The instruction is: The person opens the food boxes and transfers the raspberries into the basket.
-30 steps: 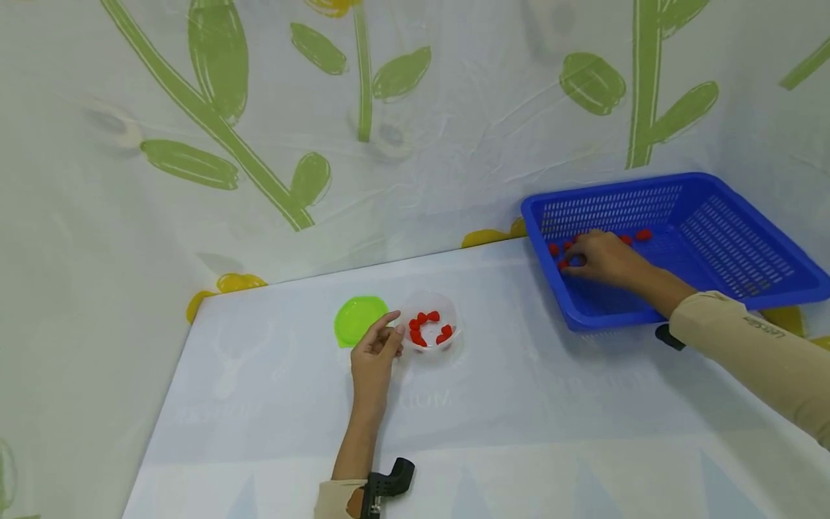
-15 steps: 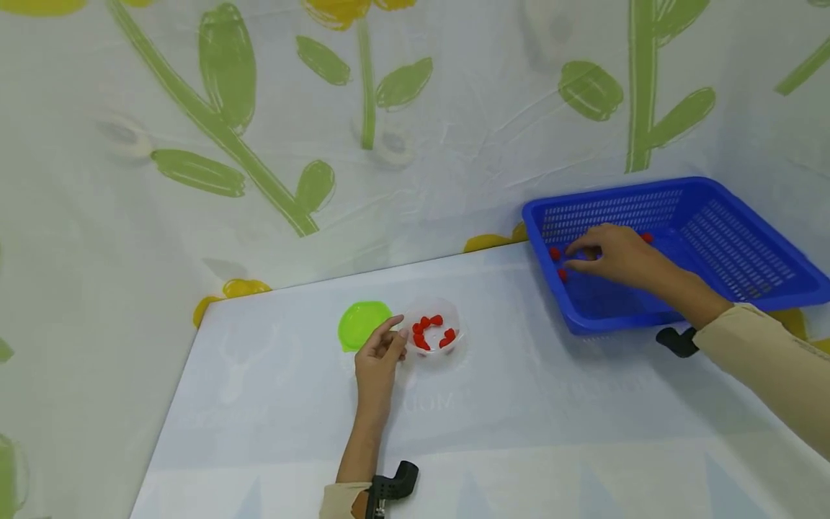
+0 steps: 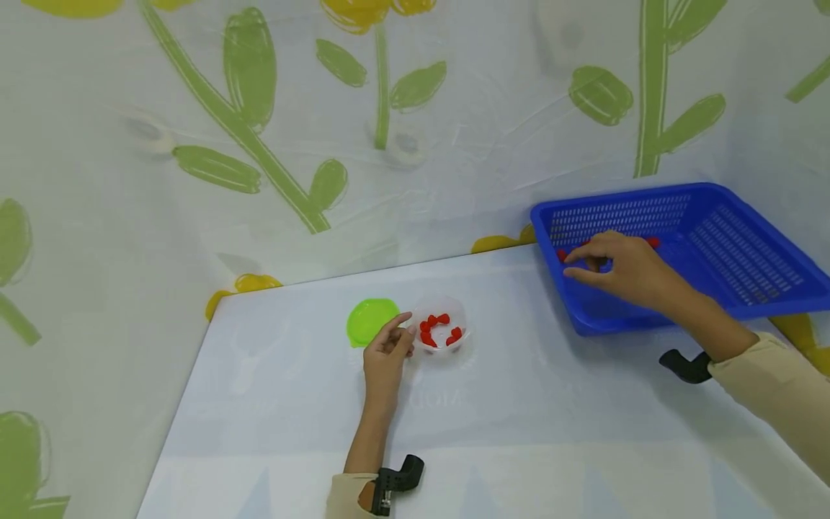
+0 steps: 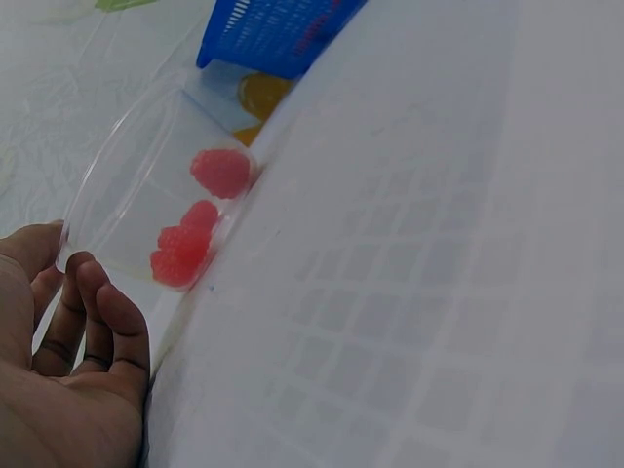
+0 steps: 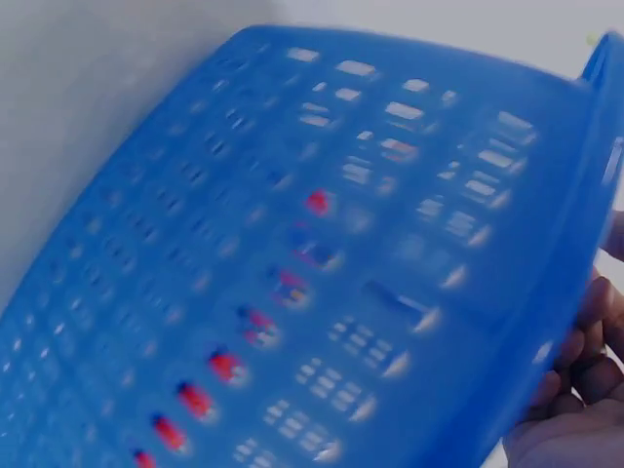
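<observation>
My left hand (image 3: 382, 360) pinches the rim of a clear plastic bowl (image 4: 122, 195) between thumb and fingers. Several red raspberries (image 4: 221, 173) lie in the bottom of that bowl, which stands upright on the table. Over the left part of a blue basket (image 3: 648, 317), my right hand (image 3: 638, 270) hovers with thumb and index finger curved apart; no berry shows between them. Raspberries (image 3: 653, 243) lie on the basket floor, some partly hidden by this hand. Through the basket's slots, the right wrist view shows more red berries (image 5: 226, 367), blurred.
A bright green lid (image 3: 369, 322) lies flat just left of the bowl, partly behind the left hand. White table cover (image 3: 519, 375) stretches between bowl and basket. A printed curtain (image 3: 454, 180) rises along the table's back edge.
My right hand has come up off the berries, and its thumb and index finger have parted. The left hand keeps its place at the bowl. The whole view has shifted slightly.
</observation>
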The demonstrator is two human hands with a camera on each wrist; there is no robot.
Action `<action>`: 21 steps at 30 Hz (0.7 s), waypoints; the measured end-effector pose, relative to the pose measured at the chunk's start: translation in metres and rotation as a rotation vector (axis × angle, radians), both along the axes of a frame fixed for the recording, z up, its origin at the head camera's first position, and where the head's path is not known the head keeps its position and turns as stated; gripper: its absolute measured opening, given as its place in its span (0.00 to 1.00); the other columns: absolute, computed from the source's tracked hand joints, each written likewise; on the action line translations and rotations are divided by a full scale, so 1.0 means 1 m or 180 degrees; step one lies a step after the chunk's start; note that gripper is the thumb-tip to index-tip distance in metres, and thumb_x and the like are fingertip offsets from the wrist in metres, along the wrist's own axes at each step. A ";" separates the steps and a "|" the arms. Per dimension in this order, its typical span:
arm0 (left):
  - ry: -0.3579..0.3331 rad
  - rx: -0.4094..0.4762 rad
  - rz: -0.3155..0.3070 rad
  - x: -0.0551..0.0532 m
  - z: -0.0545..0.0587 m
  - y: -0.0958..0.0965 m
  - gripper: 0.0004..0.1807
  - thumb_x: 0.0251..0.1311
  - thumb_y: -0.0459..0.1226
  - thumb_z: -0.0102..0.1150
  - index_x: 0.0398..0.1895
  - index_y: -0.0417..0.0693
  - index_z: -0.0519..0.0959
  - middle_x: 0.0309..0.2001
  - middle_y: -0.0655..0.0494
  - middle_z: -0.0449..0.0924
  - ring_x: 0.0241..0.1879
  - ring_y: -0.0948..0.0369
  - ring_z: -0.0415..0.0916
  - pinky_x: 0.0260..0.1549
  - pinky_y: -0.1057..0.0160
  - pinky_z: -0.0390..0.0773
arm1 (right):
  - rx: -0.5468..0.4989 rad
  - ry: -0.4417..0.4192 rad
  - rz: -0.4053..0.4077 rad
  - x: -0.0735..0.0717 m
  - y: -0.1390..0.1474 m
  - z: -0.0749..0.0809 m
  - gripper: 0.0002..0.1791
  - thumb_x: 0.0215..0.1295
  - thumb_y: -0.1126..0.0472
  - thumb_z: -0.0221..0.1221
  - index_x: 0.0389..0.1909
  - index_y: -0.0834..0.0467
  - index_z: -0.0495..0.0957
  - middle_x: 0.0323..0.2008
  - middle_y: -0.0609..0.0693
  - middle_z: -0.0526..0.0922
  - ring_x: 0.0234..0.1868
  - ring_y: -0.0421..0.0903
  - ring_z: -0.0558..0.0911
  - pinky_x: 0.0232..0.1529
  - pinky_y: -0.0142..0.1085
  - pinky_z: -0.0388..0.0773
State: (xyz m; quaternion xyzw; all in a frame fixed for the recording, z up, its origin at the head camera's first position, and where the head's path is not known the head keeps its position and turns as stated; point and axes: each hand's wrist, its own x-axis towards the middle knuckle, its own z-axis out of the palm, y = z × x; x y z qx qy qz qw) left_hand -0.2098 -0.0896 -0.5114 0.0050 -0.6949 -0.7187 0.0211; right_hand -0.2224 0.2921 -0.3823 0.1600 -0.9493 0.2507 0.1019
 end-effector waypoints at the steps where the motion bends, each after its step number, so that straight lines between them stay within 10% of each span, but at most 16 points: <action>1: -0.0003 0.0001 0.0003 0.001 0.000 0.000 0.18 0.64 0.46 0.67 0.56 0.56 0.83 0.37 0.49 0.78 0.33 0.54 0.75 0.36 0.69 0.79 | -0.0030 0.0041 0.0022 0.001 -0.002 0.001 0.06 0.58 0.61 0.72 0.37 0.52 0.88 0.26 0.43 0.73 0.32 0.46 0.71 0.29 0.33 0.69; 13: -0.0086 0.0041 0.0009 0.000 0.003 0.001 0.17 0.66 0.39 0.65 0.57 0.51 0.83 0.36 0.52 0.77 0.34 0.47 0.73 0.36 0.68 0.79 | -0.0032 0.0329 0.0443 -0.002 -0.034 0.006 0.08 0.56 0.64 0.73 0.36 0.54 0.88 0.24 0.39 0.73 0.31 0.43 0.70 0.28 0.32 0.68; 21: -0.0081 0.0065 -0.0007 0.010 0.030 0.003 0.17 0.67 0.34 0.62 0.58 0.42 0.81 0.35 0.52 0.77 0.33 0.52 0.74 0.36 0.70 0.79 | -0.0073 0.0068 0.0577 -0.004 -0.061 0.012 0.07 0.60 0.61 0.71 0.39 0.54 0.88 0.24 0.40 0.71 0.33 0.43 0.69 0.29 0.33 0.67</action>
